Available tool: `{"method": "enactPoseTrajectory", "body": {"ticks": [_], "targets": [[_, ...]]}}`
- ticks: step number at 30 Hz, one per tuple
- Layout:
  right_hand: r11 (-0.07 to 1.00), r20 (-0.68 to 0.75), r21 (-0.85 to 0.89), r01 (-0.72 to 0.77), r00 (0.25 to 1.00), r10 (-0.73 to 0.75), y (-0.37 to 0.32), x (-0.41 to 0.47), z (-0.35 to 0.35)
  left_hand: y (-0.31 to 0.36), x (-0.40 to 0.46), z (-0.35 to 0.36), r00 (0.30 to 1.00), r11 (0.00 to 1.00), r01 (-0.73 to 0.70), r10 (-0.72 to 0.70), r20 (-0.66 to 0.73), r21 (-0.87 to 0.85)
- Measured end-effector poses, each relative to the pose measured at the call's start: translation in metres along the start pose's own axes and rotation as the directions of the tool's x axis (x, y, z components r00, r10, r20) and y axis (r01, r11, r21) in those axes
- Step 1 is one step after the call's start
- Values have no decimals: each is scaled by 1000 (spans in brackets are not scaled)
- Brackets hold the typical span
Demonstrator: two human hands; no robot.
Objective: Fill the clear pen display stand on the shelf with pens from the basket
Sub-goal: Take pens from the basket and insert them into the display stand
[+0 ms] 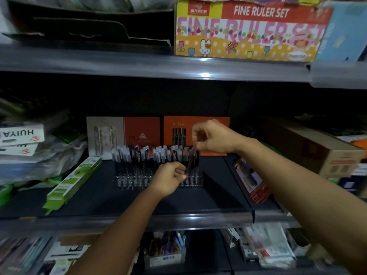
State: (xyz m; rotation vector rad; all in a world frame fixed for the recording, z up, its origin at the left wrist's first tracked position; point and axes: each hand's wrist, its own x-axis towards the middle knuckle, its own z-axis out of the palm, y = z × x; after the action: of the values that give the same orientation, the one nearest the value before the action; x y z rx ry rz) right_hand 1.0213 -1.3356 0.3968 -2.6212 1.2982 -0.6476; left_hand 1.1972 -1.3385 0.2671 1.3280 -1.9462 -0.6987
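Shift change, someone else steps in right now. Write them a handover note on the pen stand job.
Right hand: pinching the top of a dark pen above the right end of the clear stand.
Left hand: closed on the same pen lower down, at the stand's front.
Stand: mid shelf, left and middle slots hold pens.
Left: seat this pen, fill any free right-end slots. Basket not in view.

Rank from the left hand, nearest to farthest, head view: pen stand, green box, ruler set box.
From the left hand:
1. Pen stand: directly at the hand, mid-shelf.
2. Green box: lying flat to the left on the same shelf.
3. Ruler set box: one shelf up, to the right.
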Motion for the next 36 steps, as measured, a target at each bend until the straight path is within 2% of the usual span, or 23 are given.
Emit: {"method": "enactPoseTrajectory", "body": {"ticks": [7, 15, 21, 26, 36], "targets": [[995, -149, -41, -93, 985, 86, 22, -3, -8, -5, -2, -2, 999, 938, -35, 30, 20, 344], [982, -131, -101, -161, 980, 147, 38, -2, 8, -2, -5, 5, 999, 811, -53, 42, 31, 583], [977, -86, -125, -172, 983, 162, 48, 2, 22, -5, -9, 9, 999, 767, -48, 30, 39, 640], [979, -35, -122, -160, 987, 157, 56, 5, 37, -16, -11, 8, 999, 785, -46, 24, 44, 617], [975, -36, -113, -190, 982, 187, 57, 9, 59, -20, -13, 6, 999, 790, -33, 14, 36, 613]]}}
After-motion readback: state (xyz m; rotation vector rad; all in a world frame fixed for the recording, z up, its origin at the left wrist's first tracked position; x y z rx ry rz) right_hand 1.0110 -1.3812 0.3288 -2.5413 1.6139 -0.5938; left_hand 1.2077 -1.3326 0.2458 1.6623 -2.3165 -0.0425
